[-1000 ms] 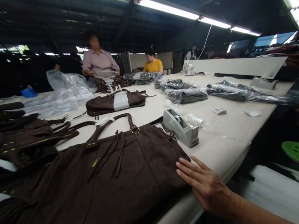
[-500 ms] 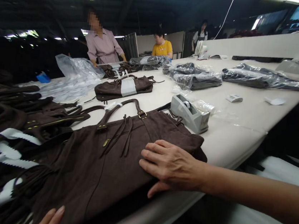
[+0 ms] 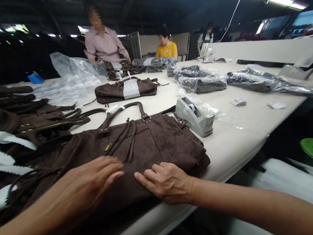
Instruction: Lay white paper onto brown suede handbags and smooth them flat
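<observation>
My left hand (image 3: 89, 183) and right hand (image 3: 166, 182) both lie flat, palms down, on the brown bag (image 3: 129, 156); neither hand is clenched and neither grasps anything. The bag lies flat at the near edge of the table (image 3: 235, 141), directly under my palms. Its long axis runs from lower left to upper right, with the handle (image 3: 122, 115) on the far side, pointing away from me. The left hand presses the bag's middle; the right hand presses near its near edge, fingers pointing left, fingertips close to those of the left hand. The right hand is nearer the bag's right end and the tape dispenser (image 3: 194, 117) beyond it. More bags (image 3: 17, 124) lie stacked at the left.
</observation>
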`<state>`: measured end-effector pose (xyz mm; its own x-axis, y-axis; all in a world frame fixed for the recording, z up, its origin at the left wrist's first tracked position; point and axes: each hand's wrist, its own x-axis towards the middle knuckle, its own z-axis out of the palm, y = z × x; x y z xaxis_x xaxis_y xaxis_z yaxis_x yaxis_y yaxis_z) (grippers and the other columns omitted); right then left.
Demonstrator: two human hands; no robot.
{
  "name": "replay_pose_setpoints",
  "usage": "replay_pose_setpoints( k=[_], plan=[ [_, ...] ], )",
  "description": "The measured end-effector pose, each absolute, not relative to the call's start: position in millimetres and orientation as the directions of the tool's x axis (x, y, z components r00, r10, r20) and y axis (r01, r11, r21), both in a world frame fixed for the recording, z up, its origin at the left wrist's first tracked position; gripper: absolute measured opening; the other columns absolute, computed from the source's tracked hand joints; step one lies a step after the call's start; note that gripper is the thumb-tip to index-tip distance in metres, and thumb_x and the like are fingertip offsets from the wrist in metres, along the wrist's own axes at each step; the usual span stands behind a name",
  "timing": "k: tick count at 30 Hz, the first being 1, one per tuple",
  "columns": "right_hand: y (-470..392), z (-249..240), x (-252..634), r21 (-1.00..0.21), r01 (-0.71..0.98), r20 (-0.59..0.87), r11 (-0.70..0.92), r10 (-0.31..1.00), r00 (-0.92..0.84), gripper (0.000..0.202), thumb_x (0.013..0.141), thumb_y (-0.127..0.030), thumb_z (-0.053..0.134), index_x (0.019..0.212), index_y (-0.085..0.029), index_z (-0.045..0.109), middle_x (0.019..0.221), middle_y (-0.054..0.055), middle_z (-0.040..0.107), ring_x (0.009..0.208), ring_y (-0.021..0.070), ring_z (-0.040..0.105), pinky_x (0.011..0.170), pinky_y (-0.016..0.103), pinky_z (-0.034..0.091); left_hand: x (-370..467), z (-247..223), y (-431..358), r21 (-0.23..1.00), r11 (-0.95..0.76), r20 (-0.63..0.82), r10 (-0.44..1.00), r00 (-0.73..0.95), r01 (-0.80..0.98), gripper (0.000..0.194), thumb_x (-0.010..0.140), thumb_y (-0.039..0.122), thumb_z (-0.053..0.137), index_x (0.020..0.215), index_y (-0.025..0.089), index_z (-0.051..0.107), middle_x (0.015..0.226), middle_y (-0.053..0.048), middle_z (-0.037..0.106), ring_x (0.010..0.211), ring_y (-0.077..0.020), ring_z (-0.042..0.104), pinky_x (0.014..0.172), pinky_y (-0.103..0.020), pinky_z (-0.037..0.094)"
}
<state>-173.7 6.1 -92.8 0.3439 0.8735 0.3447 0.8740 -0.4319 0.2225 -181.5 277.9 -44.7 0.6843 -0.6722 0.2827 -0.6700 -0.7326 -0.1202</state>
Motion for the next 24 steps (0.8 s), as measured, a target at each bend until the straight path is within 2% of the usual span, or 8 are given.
replay_pose_setpoints(
  k=[3,6,8,10,12,15,19,24],
  plan=[
    [-2,-93,-184,0.12,0.876,0.276,-0.466,0.864,0.422,0.048,0.094,-0.036,0.048,0.13,-0.004,0.045,0.095,0.008,0.054,0.078,0.0214,0.049,0.059,0.035,0.037,-165,-62,226,-0.216,-0.641,0.254,-0.765,0.592,-0.736,0.05,0.095,0.046,0.036,0.139,0.023,0.042,0.141,-0.005,0.052,0.13,-0.0204,0.048,0.106,-0.037,0.045],
    [-19,-85,-195,-0.108,0.862,0.277,-0.495,0.818,0.504,0.072,0.089,-0.061,0.051,0.132,-0.004,0.044,0.104,0.011,0.054,0.092,0.0241,0.05,0.078,0.038,0.044,-171,-89,216,-0.223,-0.667,0.187,-0.745,0.641,-0.711,0.061,0.094,0.047,0.04,0.148,0.028,0.019,0.156,-0.003,0.028,0.143,-0.0254,0.027,0.114,-0.051,0.035],
    [-24,-73,-197,-0.306,0.791,0.228,-0.529,0.766,0.601,0.062,0.095,-0.055,0.045,0.133,-0.007,0.045,0.105,0.01,0.055,0.093,0.0216,0.052,0.084,0.035,0.045,-177,-98,220,-0.202,-0.695,0.149,-0.718,0.68,-0.69,0.063,0.094,0.048,0.039,0.148,0.032,0.013,0.158,-0.001,0.022,0.145,-0.0257,0.022,0.115,-0.054,0.033],
    [-15,-60,-195,-0.396,0.68,0.12,-0.617,0.699,0.705,0.04,0.1,-0.038,0.04,0.127,-0.01,0.051,0.102,0.009,0.057,0.09,0.0195,0.055,0.083,0.033,0.048,-179,-99,225,-0.185,-0.699,0.135,-0.715,0.686,-0.691,0.063,0.094,0.05,0.037,0.148,0.033,0.011,0.158,0.0,0.021,0.145,-0.0252,0.023,0.114,-0.054,0.034],
    [11,-53,-189,-0.329,0.646,0.077,-0.689,0.662,0.746,0.034,0.099,-0.03,0.042,0.122,-0.007,0.055,0.108,0.014,0.058,0.096,0.0236,0.057,0.086,0.038,0.049,-177,-101,227,-0.194,-0.685,0.153,-0.728,0.668,-0.702,0.063,0.093,0.049,0.037,0.149,0.032,0.012,0.158,0.0,0.021,0.145,-0.0248,0.023,0.115,-0.052,0.033],
    [56,-60,-181,-0.23,0.714,0.171,-0.661,0.695,0.698,0.051,0.096,-0.04,0.05,0.129,-0.001,0.049,0.131,0.021,0.051,0.125,0.0328,0.043,0.107,0.051,0.034,-173,-111,232,-0.231,-0.673,0.255,-0.739,0.624,-0.702,0.063,0.092,0.044,0.038,0.149,0.026,0.02,0.157,-0.002,0.025,0.144,-0.0234,0.025,0.121,-0.047,0.02],
    [68,-86,-175,-0.217,0.687,0.22,-0.694,0.651,0.727,0.071,0.098,-0.057,0.037,0.146,-0.006,0.029,0.152,0.013,0.028,0.142,0.0246,0.019,0.119,0.046,0.016,-170,-130,245,-0.236,-0.669,0.367,-0.733,0.572,-0.705,0.059,0.088,0.035,0.043,0.144,0.02,0.033,0.152,-0.008,0.035,0.143,-0.0243,0.029,0.123,-0.045,0.001],
    [28,-98,-179,-0.201,0.449,0.278,-0.871,0.389,0.878,0.067,0.1,-0.048,0.035,0.143,0.003,0.032,0.153,0.022,0.018,0.144,0.0313,0.012,0.118,0.057,0.012,-169,-153,279,-0.19,-0.765,0.406,-0.632,0.66,-0.616,0.052,0.087,0.033,0.04,0.139,0.023,0.041,0.149,-0.008,0.039,0.141,-0.0272,0.031,0.118,-0.056,0.019]
  ],
)
